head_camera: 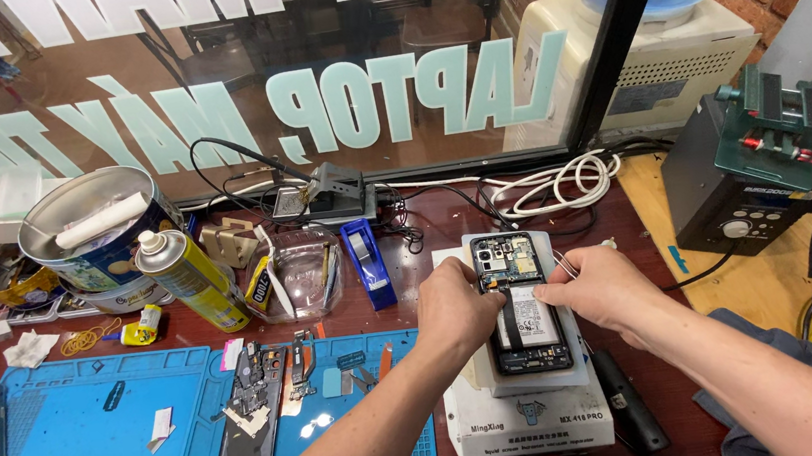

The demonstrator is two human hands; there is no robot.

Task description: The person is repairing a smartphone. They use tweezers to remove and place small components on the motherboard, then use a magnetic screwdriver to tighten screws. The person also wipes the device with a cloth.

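An opened smartphone point(523, 306) with its back cover off lies on a white pad on top of a white heating-plate machine point(527, 424). My left hand point(454, 305) grips the phone's left edge. Over the phone's right edge, my right hand point(595, 288) pinches thin metal tweezers point(563, 264) against the phone's middle. The phone's battery and circuit board are exposed.
A blue work mat point(78, 453) at the front left carries a second dismantled phone point(252, 405) and small parts. A yellow spray can point(188, 277), a metal tin point(95, 231), a blue tape dispenser point(365, 258) and a clear tray stand behind. A black station point(739, 188) sits at the right.
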